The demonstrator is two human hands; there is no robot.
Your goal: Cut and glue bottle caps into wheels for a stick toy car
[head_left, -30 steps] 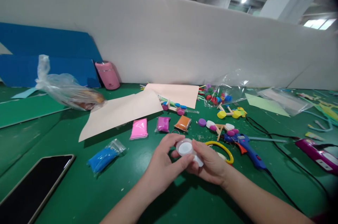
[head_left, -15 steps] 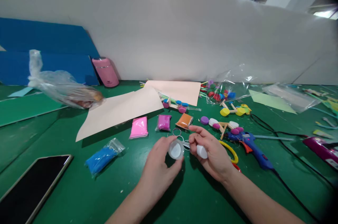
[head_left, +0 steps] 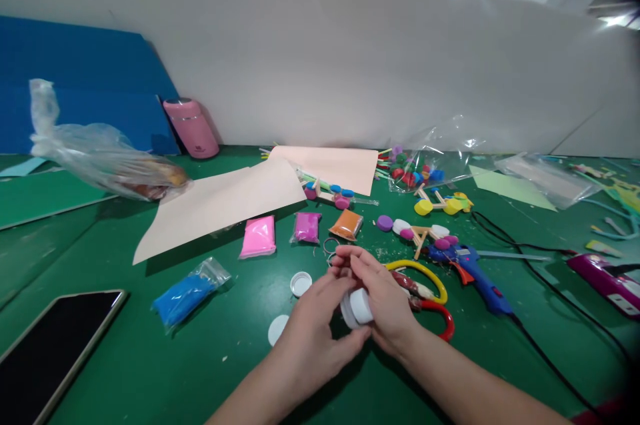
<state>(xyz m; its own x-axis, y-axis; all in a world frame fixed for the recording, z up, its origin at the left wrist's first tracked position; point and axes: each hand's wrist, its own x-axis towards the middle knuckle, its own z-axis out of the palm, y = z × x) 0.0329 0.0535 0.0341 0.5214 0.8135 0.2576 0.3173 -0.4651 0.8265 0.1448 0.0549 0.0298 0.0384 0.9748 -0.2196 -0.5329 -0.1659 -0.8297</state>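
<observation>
Fingers of my left hand (head_left: 320, 325) curl round a small clear-and-white round container (head_left: 349, 311). My right hand (head_left: 385, 301) is closed against it from the right, with a white cap-like piece (head_left: 361, 305) between palm and container. The fingertips of both hands meet above. Left of the hands a white ring-shaped lid (head_left: 301, 284) lies on the green table, and a white disc (head_left: 278, 329) is partly covered by my left hand. Behind my right hand are yellow (head_left: 420, 270) and red (head_left: 443, 319) handles.
Pink (head_left: 259, 236), purple (head_left: 306, 227), orange (head_left: 347, 224) and blue (head_left: 190, 295) clay packets lie ahead and left. A phone (head_left: 55, 351) is at the left. A blue glue gun (head_left: 477, 278) with its cord, small wheeled stick models (head_left: 425, 234) and a pink bottle (head_left: 193, 128) stand around.
Both hands have come together and moved slightly right and down. The ring-shaped lid and white disc now show on the table. The camera view has shifted slightly.
</observation>
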